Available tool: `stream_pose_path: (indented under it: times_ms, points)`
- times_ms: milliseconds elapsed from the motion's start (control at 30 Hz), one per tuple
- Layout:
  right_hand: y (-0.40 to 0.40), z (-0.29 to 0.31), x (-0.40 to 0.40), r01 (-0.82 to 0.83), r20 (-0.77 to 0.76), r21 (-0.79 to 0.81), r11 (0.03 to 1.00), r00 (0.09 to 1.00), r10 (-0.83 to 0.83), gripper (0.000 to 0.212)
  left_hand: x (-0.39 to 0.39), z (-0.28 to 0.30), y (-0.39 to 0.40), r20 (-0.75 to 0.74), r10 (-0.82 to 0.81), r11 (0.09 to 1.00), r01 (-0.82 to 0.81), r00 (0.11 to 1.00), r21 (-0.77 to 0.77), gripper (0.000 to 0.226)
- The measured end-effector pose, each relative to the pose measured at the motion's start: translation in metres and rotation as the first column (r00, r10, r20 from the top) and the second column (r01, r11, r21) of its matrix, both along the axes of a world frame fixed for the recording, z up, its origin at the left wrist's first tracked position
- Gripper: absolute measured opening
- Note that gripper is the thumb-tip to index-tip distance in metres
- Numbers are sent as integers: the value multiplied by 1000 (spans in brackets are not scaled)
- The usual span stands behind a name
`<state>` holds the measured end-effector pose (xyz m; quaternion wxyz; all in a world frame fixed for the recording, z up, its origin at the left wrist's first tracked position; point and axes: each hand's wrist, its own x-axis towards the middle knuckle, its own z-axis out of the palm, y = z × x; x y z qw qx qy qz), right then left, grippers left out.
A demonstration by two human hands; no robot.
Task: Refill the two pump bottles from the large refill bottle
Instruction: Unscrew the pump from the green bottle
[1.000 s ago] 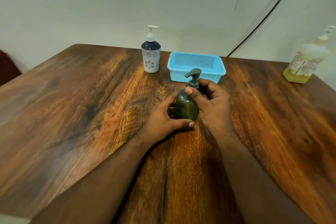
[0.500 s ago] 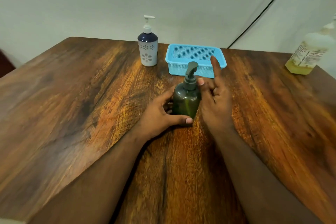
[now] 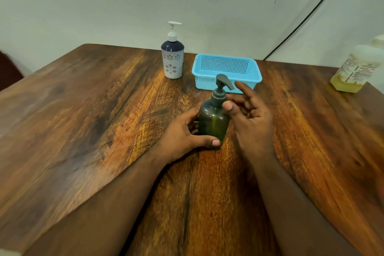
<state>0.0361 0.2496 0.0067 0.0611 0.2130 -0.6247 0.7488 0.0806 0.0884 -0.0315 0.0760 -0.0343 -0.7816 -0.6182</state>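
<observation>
A dark green pump bottle [image 3: 213,122] stands upright at the middle of the wooden table [image 3: 83,131]. My left hand [image 3: 182,135] grips its lower body from the left, thumb across the front. My right hand [image 3: 253,118] is at the grey pump collar [image 3: 218,96], pinching it between the thumb in front and curled fingers behind, with the index finger pointing away. The pump spout points right. A white and navy flowered pump bottle [image 3: 172,60] stands at the back. The large refill bottle [image 3: 353,68], with yellowish liquid at its bottom, stands far right, partly cut off by the frame edge.
A light blue perforated basket [image 3: 199,72] sits just behind the green bottle, right of the flowered bottle. A black cable [image 3: 301,25] runs down the wall to the table's back edge. A dark object shows at the far left edge.
The right hand has shifted its hold on the collar, and the pump spout has turned to point right. The left hand keeps its grip on the bottle.
</observation>
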Motion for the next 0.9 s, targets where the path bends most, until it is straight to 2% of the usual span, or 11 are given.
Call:
stream_pose_path:
  times_ms: [100,200,267,367,500,667,800,900]
  points:
    - [-8,0,2,23,63,-93,995,998,-17,29,3,1,1,11,12,1000,-12,1000,3,82]
    - [-14,0,4,74,138,-139,987,989,-55,30,4,4,1,-11,11,1000,-11,1000,-29,83]
    - [-15,-3,6,36,113,-77,996,993,-27,31,4,3,3,-29,40,999,-41,999,-35,82]
    - [-12,-2,7,0,63,-17,1000,998,1,50,5,0,5,-29,56,998,-57,998,-18,81]
    - [-11,-1,0,69,-4,2,998,998,-69,37,3,4,3,-20,45,997,-47,999,-60,88]
    - [-8,-2,4,12,-47,48,999,999,-9,48,3,3,4,-41,44,995,-47,998,-84,84]
    - [-10,-5,5,22,-46,-14,1000,999,-23,38,3,0,3,-47,56,995,-60,997,-84,87]
    - [-12,-2,8,3,-43,24,1000,999,-2,46,3,-1,4,-54,64,994,-68,997,-80,86]
